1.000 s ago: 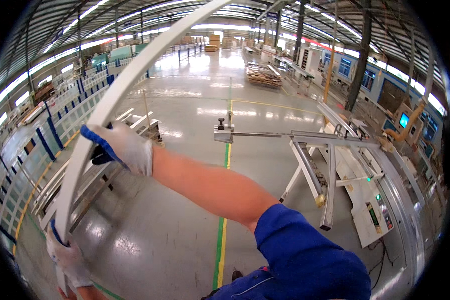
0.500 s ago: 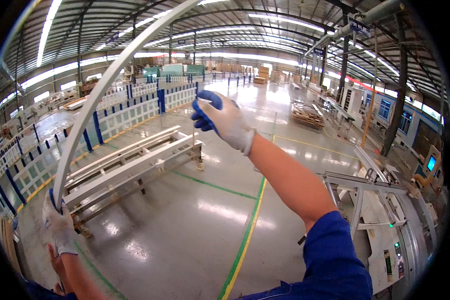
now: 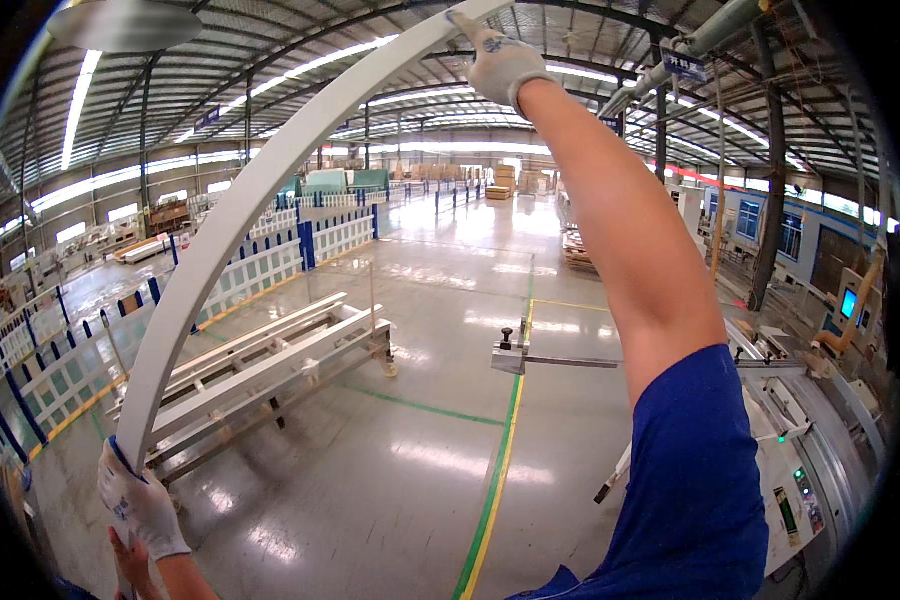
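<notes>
A long pale grey bar (image 3: 210, 235), bowed in this wide view, slants from the lower left up to the top edge. Near its low part my left hand (image 3: 142, 502), in a white glove with blue on the palm side, is closed round it. My right hand (image 3: 505, 62), gloved alike, is raised at the top with its fingers on the bar's upper stretch; part of its grip is hidden. Bare fingers (image 3: 128, 560) show just under the left glove, and whose they are I cannot tell.
A low rack (image 3: 260, 385) bearing long pale bars stands ahead to the left, before a white and blue fence (image 3: 260, 270). At right is a machine (image 3: 795, 490) with a metal arm (image 3: 570, 362) reaching over the floor. A lit screen (image 3: 849, 303) stands beyond.
My right hand has gone up from mid-air onto the bar's upper part, and its fingers have closed there. The bar and left hand have shifted slightly right. The view has turned a little.
</notes>
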Available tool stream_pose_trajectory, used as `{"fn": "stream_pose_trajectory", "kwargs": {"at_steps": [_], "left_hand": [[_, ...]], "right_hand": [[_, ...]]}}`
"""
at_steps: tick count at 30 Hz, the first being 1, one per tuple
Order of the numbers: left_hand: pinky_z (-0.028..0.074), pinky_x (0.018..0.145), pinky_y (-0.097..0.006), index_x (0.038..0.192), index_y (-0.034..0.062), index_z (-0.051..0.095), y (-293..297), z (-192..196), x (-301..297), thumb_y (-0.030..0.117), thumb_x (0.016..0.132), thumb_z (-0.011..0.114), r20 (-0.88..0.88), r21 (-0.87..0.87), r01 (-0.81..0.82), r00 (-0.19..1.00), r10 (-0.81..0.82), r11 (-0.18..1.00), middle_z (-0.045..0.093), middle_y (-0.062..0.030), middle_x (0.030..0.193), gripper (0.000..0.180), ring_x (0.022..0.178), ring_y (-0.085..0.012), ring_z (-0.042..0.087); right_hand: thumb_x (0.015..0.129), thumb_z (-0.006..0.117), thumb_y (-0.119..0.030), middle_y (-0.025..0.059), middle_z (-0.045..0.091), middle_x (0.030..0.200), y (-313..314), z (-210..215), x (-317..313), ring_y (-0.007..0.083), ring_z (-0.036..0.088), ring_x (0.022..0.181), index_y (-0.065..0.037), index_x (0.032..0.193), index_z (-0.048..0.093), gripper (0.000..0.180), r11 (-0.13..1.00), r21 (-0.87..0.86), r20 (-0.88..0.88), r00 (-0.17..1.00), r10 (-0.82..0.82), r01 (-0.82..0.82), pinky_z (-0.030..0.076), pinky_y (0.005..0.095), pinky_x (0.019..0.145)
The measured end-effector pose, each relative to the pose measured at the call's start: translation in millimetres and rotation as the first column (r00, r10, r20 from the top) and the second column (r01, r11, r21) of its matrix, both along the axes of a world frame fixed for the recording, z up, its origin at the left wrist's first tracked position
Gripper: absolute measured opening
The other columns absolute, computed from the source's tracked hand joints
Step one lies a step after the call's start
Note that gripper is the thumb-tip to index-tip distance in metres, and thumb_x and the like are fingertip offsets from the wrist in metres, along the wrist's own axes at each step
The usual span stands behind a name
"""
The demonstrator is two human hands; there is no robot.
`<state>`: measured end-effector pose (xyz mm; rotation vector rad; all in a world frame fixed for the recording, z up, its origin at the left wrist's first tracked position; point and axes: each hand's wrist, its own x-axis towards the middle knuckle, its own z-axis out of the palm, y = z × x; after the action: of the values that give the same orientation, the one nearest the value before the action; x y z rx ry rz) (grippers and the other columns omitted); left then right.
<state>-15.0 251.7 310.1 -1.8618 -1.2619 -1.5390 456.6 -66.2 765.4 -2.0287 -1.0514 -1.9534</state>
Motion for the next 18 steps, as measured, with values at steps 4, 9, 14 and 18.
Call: {"fn": "stream_pose_trajectory", "kwargs": {"at_steps": [4, 9, 14, 18], "left_hand": [[0.041, 0.105, -0.050, 0.143, 0.0035, 0.043, -4.2, -1.1, -16.2, -0.002, 0.082, 0.069, -0.020, 0.063, -0.073, 0.997, 0.074, 0.995, 0.058, -0.0181, 0.128, 0.067, 0.122, -0.0391, 0.055], [0.042, 0.105, -0.050, 0.142, 0.0034, 0.045, -12.5, -5.7, -12.5, -0.001, 0.082, 0.069, -0.008, -0.030, 0.013, 1.000, -0.013, 0.999, 0.059, -0.0182, 0.128, 0.065, 0.121, -0.0390, 0.056], [0.045, 0.103, -0.050, 0.142, 0.0036, 0.047, -27.0, 4.5, -14.7, 0.003, 0.082, 0.070, 0.061, -0.031, 0.043, 0.997, -0.041, 0.999, 0.060, -0.0196, 0.129, 0.064, 0.119, -0.0392, 0.058], [0.045, 0.106, -0.046, 0.145, 0.0037, 0.048, -54.7, 36.4, -17.7, 0.013, 0.084, 0.072, 0.149, -0.076, 0.081, 0.986, -0.069, 0.994, 0.059, -0.0205, 0.134, 0.066, 0.122, -0.0379, 0.058]], "right_hand": [[0.099, 0.045, -0.021, 0.0203, 0.073, 0.109, -9.9, 12.5, -38.7, 0.0326, 0.074, 0.093, -0.032, 0.162, 0.013, 0.071, 0.976, -0.132, -0.131, 0.973, -0.191, 0.174, 0.055, 0.0445, 0.091], [0.100, 0.044, -0.023, 0.0208, 0.069, 0.121, -6.9, 30.7, -8.3, 0.0327, 0.070, 0.106, -0.035, 0.161, 0.019, 0.067, 0.962, -0.082, -0.011, 0.965, -0.262, 0.260, 0.054, 0.0441, 0.094], [0.097, 0.050, -0.039, 0.0165, 0.060, 0.139, -24.4, 7.2, -34.4, 0.0366, 0.060, 0.125, -0.017, 0.153, 0.038, 0.061, 0.992, 0.124, -0.200, 0.980, -0.003, 0.028, 0.047, 0.0464, 0.105], [0.093, 0.061, -0.034, 0.0173, 0.069, 0.118, -24.1, -51.6, -44.3, 0.0368, 0.069, 0.101, -0.026, 0.155, 0.032, 0.069, 0.915, 0.115, 0.002, 0.921, 0.390, -0.388, 0.055, 0.0484, 0.088]]}}
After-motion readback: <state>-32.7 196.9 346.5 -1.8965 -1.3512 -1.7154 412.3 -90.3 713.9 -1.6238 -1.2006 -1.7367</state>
